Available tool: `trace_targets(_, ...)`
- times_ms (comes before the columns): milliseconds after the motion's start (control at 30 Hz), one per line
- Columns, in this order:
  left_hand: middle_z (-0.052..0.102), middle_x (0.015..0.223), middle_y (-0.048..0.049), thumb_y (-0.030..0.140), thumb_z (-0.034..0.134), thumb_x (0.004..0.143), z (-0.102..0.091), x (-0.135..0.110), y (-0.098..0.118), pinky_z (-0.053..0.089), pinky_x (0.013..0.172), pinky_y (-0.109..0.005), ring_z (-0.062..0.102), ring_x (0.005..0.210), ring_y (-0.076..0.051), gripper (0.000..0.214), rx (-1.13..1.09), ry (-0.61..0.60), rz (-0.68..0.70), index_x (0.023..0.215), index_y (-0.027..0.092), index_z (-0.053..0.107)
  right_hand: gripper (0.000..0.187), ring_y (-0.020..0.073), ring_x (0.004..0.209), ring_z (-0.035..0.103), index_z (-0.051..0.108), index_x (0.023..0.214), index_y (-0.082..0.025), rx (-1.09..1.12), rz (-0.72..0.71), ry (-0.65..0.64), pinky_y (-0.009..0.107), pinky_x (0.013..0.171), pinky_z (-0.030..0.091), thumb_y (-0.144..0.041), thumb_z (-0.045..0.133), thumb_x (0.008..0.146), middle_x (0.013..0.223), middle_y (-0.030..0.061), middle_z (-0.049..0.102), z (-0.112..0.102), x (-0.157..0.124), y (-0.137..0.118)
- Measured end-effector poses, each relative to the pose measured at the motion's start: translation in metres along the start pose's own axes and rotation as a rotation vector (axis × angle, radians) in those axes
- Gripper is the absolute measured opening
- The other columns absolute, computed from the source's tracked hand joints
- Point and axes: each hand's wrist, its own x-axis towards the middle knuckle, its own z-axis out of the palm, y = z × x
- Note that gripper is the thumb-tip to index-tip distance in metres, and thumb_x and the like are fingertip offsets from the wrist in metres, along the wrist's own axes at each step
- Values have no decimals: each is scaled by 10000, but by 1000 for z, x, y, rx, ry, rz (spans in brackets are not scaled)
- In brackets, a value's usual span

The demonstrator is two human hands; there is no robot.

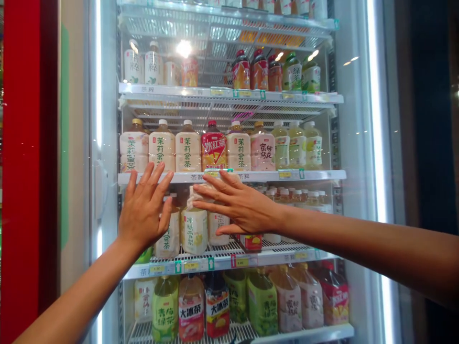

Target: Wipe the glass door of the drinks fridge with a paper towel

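A glass door (222, 110) of a lit drinks cooler stands before me. My left hand (145, 205) lies flat against the glass at the left, fingers stretched and apart, with nothing in it. Farther right, my right hand (233, 200) reaches in from the right edge with its fingers extended. A crumpled white tissue (195, 195) shows beneath those fingers, pressed to the glass; the palm hides much of it. Behind the hands, inside the cooler, stand tea bottles, among them a pale bottle (194, 231) just below the tissue.
Several shelves hold bottles, including a red bottle (214, 148) and a green bottle (165, 306). A price rail (229, 260) runs along a shelf. Bright light strips (376, 119) flank the door. At the far left is a red panel (21, 143). Lamps reflect in the glass.
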Motion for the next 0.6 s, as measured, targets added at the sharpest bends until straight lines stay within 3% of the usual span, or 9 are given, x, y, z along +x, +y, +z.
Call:
trace_targets(133, 265, 1694, -42, 274, 474, 968, 0, 1, 0, 120, 1313, -550, 205, 1582, -261, 712, -24, -8, -6, 1619, 294, 185, 762, 254, 1591, 165, 264, 1601, -265, -60, 36, 60, 581, 1296, 154, -617, 525, 979, 1693, 37, 284, -4, 2, 26)
trace_targets(233, 301, 1681, -57, 283, 470, 971, 1, 0, 0, 118, 1304, -538, 217, 1578, -257, 663, -38, 23, -2, 1598, 251, 255, 788, 278, 1598, 114, 221, 1618, -195, -88, 149, 125, 578, 1296, 117, -648, 419, 1005, 1707, 93, 227, 1, 0, 21)
trace_targets(300, 355, 1654, -89, 274, 471, 971, 2, 0, 0, 143, 1292, -543, 230, 1574, -248, 620, -24, 52, 8, 1569, 210, 316, 823, 275, 1600, 99, 227, 1617, -153, -73, 55, 78, 544, 1306, 69, -689, 346, 1004, 1706, 103, 223, 6, -3, 6)
trace_targets(400, 396, 1627, -123, 258, 475, 971, 3, -1, 1, 172, 1280, -552, 230, 1575, -240, 585, -10, 59, 16, 1538, 171, 362, 828, 233, 1594, 136, 250, 1611, -141, -32, -204, -33, 468, 1318, 22, -703, 301, 1006, 1701, 66, 252, 10, -4, -7)
trace_targets(433, 398, 1626, -125, 255, 477, 971, 3, -1, 1, 172, 1280, -550, 225, 1576, -238, 580, -9, 59, 16, 1534, 165, 367, 821, 225, 1593, 144, 239, 1614, -141, -33, -205, -32, 461, 1318, 26, -693, 306, 1010, 1701, 64, 251, 9, -2, -5)
trace_targets(567, 371, 1644, -108, 251, 474, 981, 4, 0, -1, 164, 1273, -566, 223, 1576, -243, 577, -22, 55, 21, 1539, 163, 354, 817, 297, 1597, 106, 118, 1634, -175, -104, 245, 145, 616, 1280, 25, -663, 339, 1016, 1717, 104, 181, 2, 12, 15)
trace_targets(600, 359, 1651, -104, 246, 472, 985, 4, -1, -1, 165, 1267, -580, 226, 1574, -249, 582, -30, 53, 22, 1546, 165, 340, 834, 317, 1595, 100, 111, 1634, -173, -114, 302, 168, 651, 1265, 9, -675, 342, 1009, 1716, 114, 179, 2, 13, 13)
